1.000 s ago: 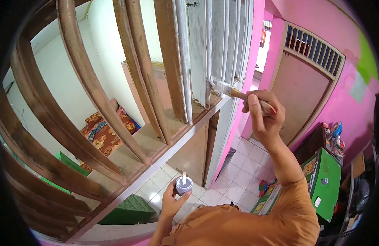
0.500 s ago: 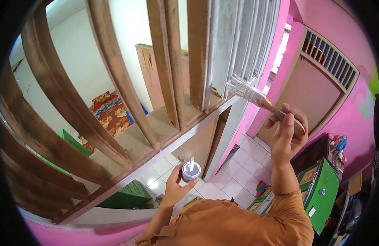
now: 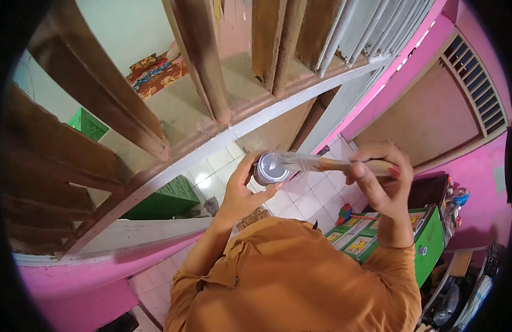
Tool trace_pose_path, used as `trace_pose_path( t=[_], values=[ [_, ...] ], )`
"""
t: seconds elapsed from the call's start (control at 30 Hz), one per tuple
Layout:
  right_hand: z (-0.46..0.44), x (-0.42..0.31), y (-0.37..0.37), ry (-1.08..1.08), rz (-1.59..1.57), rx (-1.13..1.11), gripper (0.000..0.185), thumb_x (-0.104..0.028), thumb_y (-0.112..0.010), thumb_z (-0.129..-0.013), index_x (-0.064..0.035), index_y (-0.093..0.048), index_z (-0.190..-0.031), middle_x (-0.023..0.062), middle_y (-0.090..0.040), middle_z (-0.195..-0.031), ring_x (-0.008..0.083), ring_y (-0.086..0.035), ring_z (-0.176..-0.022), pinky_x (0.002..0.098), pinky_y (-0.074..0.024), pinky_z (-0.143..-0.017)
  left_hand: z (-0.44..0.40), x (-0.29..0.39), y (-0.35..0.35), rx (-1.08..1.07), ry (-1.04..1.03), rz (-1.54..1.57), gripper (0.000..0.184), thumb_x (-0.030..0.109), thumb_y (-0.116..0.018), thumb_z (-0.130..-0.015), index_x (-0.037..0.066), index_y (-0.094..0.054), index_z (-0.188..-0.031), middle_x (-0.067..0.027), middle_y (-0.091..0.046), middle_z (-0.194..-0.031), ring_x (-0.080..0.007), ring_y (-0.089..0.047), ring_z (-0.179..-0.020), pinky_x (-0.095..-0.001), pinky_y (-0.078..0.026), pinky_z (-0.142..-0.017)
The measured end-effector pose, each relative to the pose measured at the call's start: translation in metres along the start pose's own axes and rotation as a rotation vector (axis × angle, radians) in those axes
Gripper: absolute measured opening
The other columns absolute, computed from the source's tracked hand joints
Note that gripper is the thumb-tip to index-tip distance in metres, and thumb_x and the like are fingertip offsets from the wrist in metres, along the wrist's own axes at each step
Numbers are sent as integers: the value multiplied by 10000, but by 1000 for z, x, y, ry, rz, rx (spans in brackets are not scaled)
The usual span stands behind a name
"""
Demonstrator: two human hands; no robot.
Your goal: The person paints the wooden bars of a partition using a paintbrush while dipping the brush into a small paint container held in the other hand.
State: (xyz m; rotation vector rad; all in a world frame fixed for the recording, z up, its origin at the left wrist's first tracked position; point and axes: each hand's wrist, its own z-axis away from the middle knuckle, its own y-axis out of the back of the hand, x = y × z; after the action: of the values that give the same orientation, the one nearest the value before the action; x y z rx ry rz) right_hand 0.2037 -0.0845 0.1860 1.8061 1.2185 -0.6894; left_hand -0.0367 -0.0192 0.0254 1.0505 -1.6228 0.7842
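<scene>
My left hand point(image 3: 243, 191) is wrapped round a small open can of grey paint point(image 3: 271, 170), with a pale stirring stick point(image 3: 274, 160) standing in it. Between the fingers and thumb of my right hand point(image 3: 382, 174) is the wooden handle of a paintbrush point(image 3: 322, 164). The brush lies nearly level, its paint-coated bristles at the can's right rim; whether they touch the paint I cannot tell. Beyond my hands runs a wooden window frame with brown slats point(image 3: 203, 72). Slats farther right point(image 3: 372, 33) are coated light grey, as is the frame's front edge point(image 3: 256, 127).
A pink wall point(image 3: 477, 171) and a door point(image 3: 425, 105) are at the right. Below stands a green cabinet point(image 3: 427, 235) beside a cluttered rack point(image 3: 461, 276). White tiles point(image 3: 297, 199) cover the floor. Through the slats, a patterned red cloth point(image 3: 159, 77) shows in the room behind.
My right hand has brought the brush down and left, from the grey slats to the can. The can in my left hand is higher in view, and the camera has tilted downward.
</scene>
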Motion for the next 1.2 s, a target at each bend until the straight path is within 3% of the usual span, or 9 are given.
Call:
trace_pose_path(
  t=[0.27,0.33,0.47,0.6,0.8,0.87,1.1,1.2],
  values=[
    [-10,26,-12,-188,29,-233,128,-118,-727,-920,3,-689,-938,92,-702,-788,135,-670,-714,290,-520,-669,-1,7,-1,-63,10,19,719,-5,-810,-791,-43,-462,-1419,-95,-569,-1313,-163,-556,-1214,-311,-441,-1042],
    [-13,30,-15,-193,24,-263,138,-129,-724,-924,3,-685,-938,88,-704,-780,138,-674,-704,287,-520,-657,0,4,-2,-37,20,64,705,84,-844,-782,-10,-505,-1394,-113,-600,-1294,-193,-574,-1217,-330,-432,-1066],
    [-21,32,-22,-233,24,-368,168,-160,-719,-930,1,-677,-946,78,-716,-760,151,-685,-673,271,-519,-621,0,3,-2,-48,13,58,691,76,-832,-789,-10,-505,-1391,-116,-602,-1294,-195,-578,-1212,-330,-434,-1061],
    [-22,51,-33,-1,70,-352,173,-164,-716,-933,2,-671,-953,63,-706,-722,146,-682,-651,273,-519,-594,2,2,1,-73,11,3,708,34,-819,-790,-23,-481,-1410,-102,-582,-1311,-178,-561,-1223,-322,-435,-1056],
    [-19,56,-21,-190,-49,-308,163,-143,-703,-948,14,-666,-975,65,-693,-782,118,-659,-663,279,-523,-568,2,0,1,-58,-23,-35,733,-7,-812,-790,-39,-457,-1431,-94,-562,-1333,-164,-541,-1245,-317,-429,-1066],
    [-17,60,-17,-400,-286,-163,152,-144,-696,-961,1,-662,-996,66,-687,-813,109,-645,-664,258,-521,-559,1,-1,1,-40,-32,-16,732,-8,-812,-790,-42,-458,-1430,-97,-562,-1336,-167,-542,-1247,-318,-426,-1072],
    [-7,72,-15,-463,-358,-87,144,-138,-682,-976,1,-651,-1003,50,-669,-794,102,-637,-656,245,-520,-567,-4,2,-2,-28,-12,2,723,-8,-811,-793,-42,-462,-1425,-104,-566,-1332,-174,-550,-1242,-321,-427,-1073],
    [-2,67,-18,-356,-310,-82,145,-123,-675,-972,19,-647,-980,89,-673,-804,138,-648,-643,266,-526,-545,-6,3,-6,-15,0,11,711,31,-822,-793,-26,-481,-1414,-109,-582,-1312,-184,-566,-1228,-325,-435,-1067]
  ],
)
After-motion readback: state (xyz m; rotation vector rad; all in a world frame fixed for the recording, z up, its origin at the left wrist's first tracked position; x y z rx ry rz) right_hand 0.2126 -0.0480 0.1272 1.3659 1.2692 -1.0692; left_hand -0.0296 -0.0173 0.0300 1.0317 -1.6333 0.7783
